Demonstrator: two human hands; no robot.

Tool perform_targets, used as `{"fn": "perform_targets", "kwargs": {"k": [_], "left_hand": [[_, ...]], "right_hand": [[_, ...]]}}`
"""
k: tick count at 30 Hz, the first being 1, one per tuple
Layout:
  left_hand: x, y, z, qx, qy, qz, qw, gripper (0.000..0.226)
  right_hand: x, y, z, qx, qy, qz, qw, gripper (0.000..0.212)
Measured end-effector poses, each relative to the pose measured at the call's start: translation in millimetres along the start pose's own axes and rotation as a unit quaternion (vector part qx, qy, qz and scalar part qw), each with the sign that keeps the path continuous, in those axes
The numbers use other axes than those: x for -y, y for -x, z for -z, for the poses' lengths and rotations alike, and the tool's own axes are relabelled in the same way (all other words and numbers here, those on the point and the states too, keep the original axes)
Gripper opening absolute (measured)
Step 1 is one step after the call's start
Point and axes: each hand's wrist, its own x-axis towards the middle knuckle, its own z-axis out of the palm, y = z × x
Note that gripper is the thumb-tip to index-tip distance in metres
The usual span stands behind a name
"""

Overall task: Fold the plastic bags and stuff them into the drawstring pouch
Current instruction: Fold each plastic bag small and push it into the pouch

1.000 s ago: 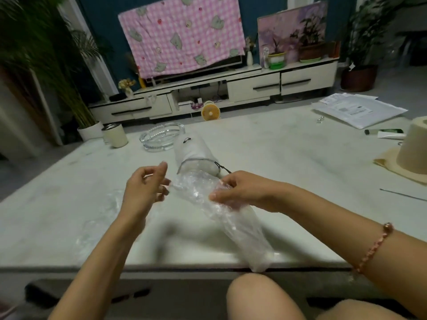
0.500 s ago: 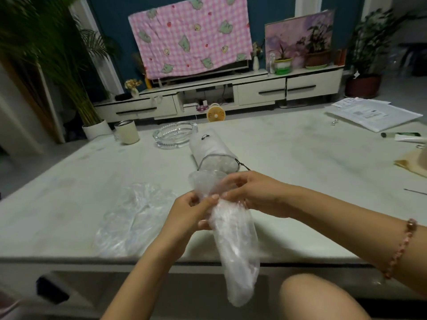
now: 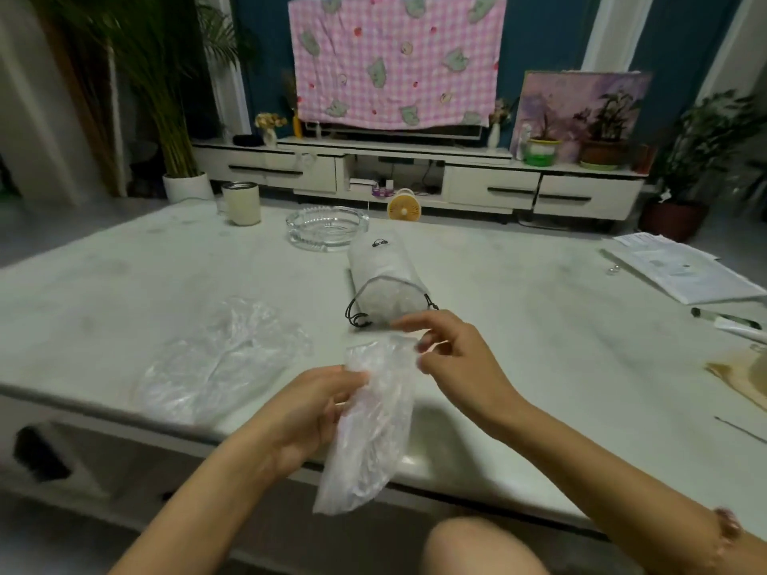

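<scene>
Across the pale table (image 3: 539, 346) the work is spread out. At the left a loose clear bag (image 3: 220, 359) is left unfolded, lying flat near the front edge. Being so light, it could be swept off by a careless movement. Next, the left hand (image 3: 307, 412) is curled round the rolled bag (image 3: 373, 421), which is held over the table's front edge with its lower end hanging free. The roll looks loose, so it may spring open if that grip is eased, and the slippery film could slide downward. Beyond it the drawstring pouch (image 3: 386, 280) lies on its side, mouth toward the person, and looks well filled. It is not steadied, so it could be pushed away during stuffing, or its cord (image 3: 357, 317) could be snagged. The right hand (image 3: 456, 363) is held just beside the roll's top, fingers loosely bent, with nothing gripped.
</scene>
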Motion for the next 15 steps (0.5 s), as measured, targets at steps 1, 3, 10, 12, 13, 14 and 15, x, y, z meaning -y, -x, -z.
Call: {"fn": "perform_targets", "kwargs": {"k": [1, 3, 10, 12, 13, 14, 15], "left_hand": [[-1, -2, 2, -0.019, 0.018, 0.001, 1.000, 0.014], [-3, -6, 3, -0.036, 0.058, 0.013, 0.998, 0.015], [-3, -4, 4, -0.100, 0.025, -0.026, 0.994, 0.009], [-2, -2, 6, -0.139, -0.017, -0.063, 0.988, 0.012], [0, -1, 7, -0.150, -0.041, -0.080, 0.985, 0.011], [2, 0, 8, -0.162, -0.058, -0.097, 0.980, 0.011], [4, 2, 7, -0.169, -0.075, -0.116, 0.976, 0.011]], "right_hand": [[1, 1, 3, 0.016, 0.083, 0.064, 0.994, 0.052], [-3, 8, 3, 0.092, 0.271, 0.203, 0.936, 0.072], [-8, 8, -18, 0.122, 0.299, 0.374, 0.869, 0.022], [-1, 11, -19, 0.162, 0.179, 0.239, 0.941, 0.014], [2, 13, -20, 0.178, 0.123, 0.158, 0.964, 0.010], [4, 13, -20, 0.197, 0.078, 0.090, 0.973, 0.004], [7, 13, -21, 0.213, 0.039, 0.035, 0.976, 0.005]]}}
